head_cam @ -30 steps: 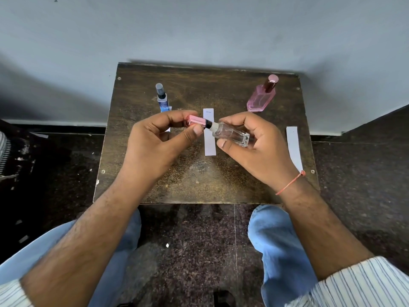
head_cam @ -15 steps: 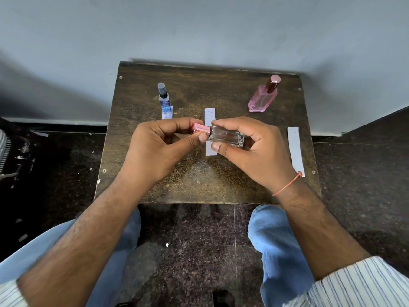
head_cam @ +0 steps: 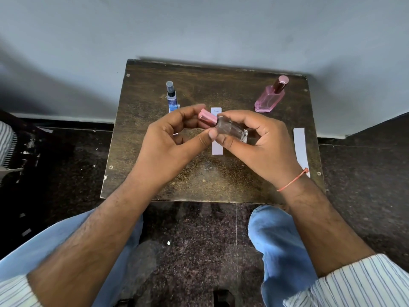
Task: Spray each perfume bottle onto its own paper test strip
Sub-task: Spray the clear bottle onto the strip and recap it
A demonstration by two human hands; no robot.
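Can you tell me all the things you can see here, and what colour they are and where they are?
Table: one, dark brown wood, against the grey wall.
Clear bottle: one, clear glass, held over the table's middle.
Pink cap: one, shiny pink, on the clear bottle's top.
Pink bottle: one, pink with a dark-and-pink cap, far right of the table.
Blue bottle: one, blue with a dark cap, far left of the table.
Paper strips: two plainly seen, white, one in the middle partly under the hands, one at the right edge.
Thread band: one, orange-red, on the right wrist.
Left hand: fingers round the pink cap.
Right hand: grips the clear bottle.
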